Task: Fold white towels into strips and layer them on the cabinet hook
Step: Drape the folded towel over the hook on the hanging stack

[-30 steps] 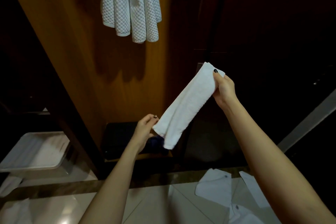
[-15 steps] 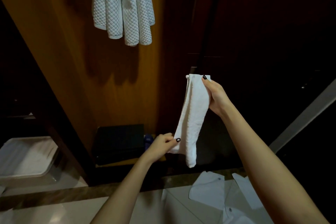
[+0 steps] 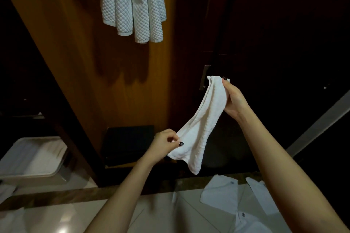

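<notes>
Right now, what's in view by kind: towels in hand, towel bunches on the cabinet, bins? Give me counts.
Plain white towel, pinched low by the left hand and gripped at the top by the right hand: 1
Bunch of quilted towels hanging on the cabinet: 1 (its layers cannot be counted apart)
White bin: 1
Total: 3

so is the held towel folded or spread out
Folded: the white towel is a narrow strip with layered edges, pinched by left hand and right hand.

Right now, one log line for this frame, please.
stage: folding | towel: loose strip, held in air | right hand: grips top end | left hand: pinches lower edge | hanging towels: above
</notes>
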### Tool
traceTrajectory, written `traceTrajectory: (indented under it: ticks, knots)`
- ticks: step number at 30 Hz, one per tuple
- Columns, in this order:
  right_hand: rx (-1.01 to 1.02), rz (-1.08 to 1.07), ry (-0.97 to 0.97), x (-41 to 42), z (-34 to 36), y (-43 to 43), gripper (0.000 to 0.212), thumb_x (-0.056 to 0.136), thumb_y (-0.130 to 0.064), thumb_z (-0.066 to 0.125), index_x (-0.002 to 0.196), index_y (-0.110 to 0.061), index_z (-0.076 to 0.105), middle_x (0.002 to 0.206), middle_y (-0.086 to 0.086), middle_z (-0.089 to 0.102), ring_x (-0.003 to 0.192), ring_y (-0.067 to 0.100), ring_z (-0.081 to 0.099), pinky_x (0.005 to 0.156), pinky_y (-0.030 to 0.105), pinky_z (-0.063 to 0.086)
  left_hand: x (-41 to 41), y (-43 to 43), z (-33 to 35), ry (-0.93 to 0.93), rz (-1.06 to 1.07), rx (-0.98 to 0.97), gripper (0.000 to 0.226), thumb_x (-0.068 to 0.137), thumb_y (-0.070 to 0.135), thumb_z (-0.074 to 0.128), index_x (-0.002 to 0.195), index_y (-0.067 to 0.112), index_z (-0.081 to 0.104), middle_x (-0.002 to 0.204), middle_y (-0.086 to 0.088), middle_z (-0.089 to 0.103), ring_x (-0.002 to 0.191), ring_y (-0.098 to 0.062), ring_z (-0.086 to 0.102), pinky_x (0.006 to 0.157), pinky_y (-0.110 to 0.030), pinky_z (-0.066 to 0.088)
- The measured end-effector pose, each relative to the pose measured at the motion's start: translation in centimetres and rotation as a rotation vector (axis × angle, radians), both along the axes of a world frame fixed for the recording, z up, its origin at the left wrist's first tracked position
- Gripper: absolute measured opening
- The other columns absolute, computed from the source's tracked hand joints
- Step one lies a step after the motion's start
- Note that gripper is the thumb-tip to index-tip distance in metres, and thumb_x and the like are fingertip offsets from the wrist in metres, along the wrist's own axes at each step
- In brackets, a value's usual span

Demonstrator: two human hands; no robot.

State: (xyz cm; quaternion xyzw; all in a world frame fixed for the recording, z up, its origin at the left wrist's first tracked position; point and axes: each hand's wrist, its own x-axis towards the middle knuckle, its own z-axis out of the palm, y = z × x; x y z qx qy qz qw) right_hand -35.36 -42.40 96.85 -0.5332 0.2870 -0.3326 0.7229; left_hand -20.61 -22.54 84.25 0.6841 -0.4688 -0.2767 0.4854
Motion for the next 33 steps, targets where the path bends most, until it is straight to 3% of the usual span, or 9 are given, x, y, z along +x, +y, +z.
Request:
traceTrajectory:
  ticks: [5,7,11,13,16,20,25,29,33]
  knots:
    - [-0.032,-0.076,0.002,0.1,0.4,0.0,0.034,0.097,-0.035,0.056,0.118,-0.011,0.068,0.112,0.005,0.072,0.106,0.02,0.068,0.093,0.037,0.055,-0.2,1.2,0.6,-0.308,0.046,-0.003,0.002,0.097,0.024,0.057,0.097,0.023,0.056,0.08,0.018,0.053,0.069,0.004,0.05,0.059,-0.014,0.035]
    - [-0.045,-0.144,-0.002,0.1,0.7,-0.2,0.035,0.098,-0.033,0.056,0.12,-0.008,0.066,0.116,0.009,0.071,0.109,0.022,0.067,0.093,0.038,0.055,-0.4,1.6,1.0,-0.421,-0.005,-0.053,0.021,0.098,0.022,0.054,0.117,0.029,0.052,0.094,0.024,0.053,0.08,0.005,0.053,0.064,-0.008,0.038]
    - [-0.023,-0.208,-0.041,0.0,1.4,-0.4,0.031,0.099,-0.031,0.054,0.118,-0.008,0.066,0.115,0.009,0.071,0.109,0.022,0.067,0.091,0.037,0.056,-0.1,1.5,1.7,-0.653,-0.103,-0.162,0.021,0.092,0.002,0.057,0.107,0.012,0.068,0.103,-0.001,0.056,0.086,-0.01,0.055,0.066,-0.024,0.043]
    - [-0.031,-0.213,-0.049,0.1,1.5,-0.2,0.035,0.1,-0.03,0.052,0.123,-0.005,0.063,0.121,0.012,0.068,0.112,0.025,0.065,0.095,0.04,0.054,0.2,1.2,1.5,-0.584,-0.063,-0.091,0.023,0.095,0.004,0.054,0.109,0.009,0.07,0.107,0.001,0.054,0.089,-0.008,0.053,0.071,-0.02,0.039]
    - [-0.016,-0.204,-0.059,0.6,1.4,0.1,0.039,0.1,-0.029,0.052,0.128,-0.002,0.059,0.126,0.016,0.064,0.115,0.028,0.063,0.098,0.044,0.052,-0.2,0.7,0.9,-0.407,0.021,0.133,0.035,0.098,0.036,0.051,0.127,0.02,0.061,0.118,0.01,0.043,0.102,-0.012,0.052,0.08,-0.026,0.041]
    - [0.036,-0.229,-0.076,1.9,1.6,0.9,0.031,0.099,-0.025,0.055,0.119,-0.002,0.062,0.115,0.012,0.069,0.106,0.024,0.068,0.09,0.04,0.056,-2.1,-0.6,0.0,-0.475,0.095,0.342,0.064,0.087,0.068,0.047,0.137,0.029,0.045,0.133,0.004,0.031,0.114,-0.018,0.044,0.09,-0.039,0.047]
    - [0.101,-0.28,-0.155,3.6,2.2,2.2,0.014,0.097,-0.018,0.06,0.096,-0.006,0.066,0.083,0.003,0.075,0.079,0.015,0.073,0.075,0.033,0.06,-3.6,-2.5,-1.0,-0.278,0.265,0.266,0.048,0.088,0.04,0.064,0.127,0.015,0.051,0.129,-0.002,0.035,0.105,-0.023,0.051,0.083,-0.038,0.048]
    - [0.095,-0.346,-0.215,3.4,3.0,2.3,0.018,0.098,-0.016,0.057,0.105,0.0,0.063,0.094,0.011,0.072,0.084,0.019,0.072,0.078,0.034,0.06,-2.4,-3.0,-1.2,-0.203,0.269,0.085,0.016,0.093,0.017,0.059,0.098,0.002,0.062,0.107,-0.003,0.049,0.087,-0.018,0.053,0.068,-0.022,0.036]
    - [0.093,-0.417,-0.224,2.2,2.9,1.4,0.013,0.099,-0.017,0.056,0.096,-0.005,0.062,0.088,0.006,0.071,0.078,0.015,0.072,0.073,0.032,0.06,-0.6,-2.3,-0.3,-0.027,0.196,-0.028,0.011,0.093,0.007,0.062,0.086,-0.001,0.064,0.095,-0.003,0.051,0.084,-0.017,0.053,0.067,-0.013,0.035]
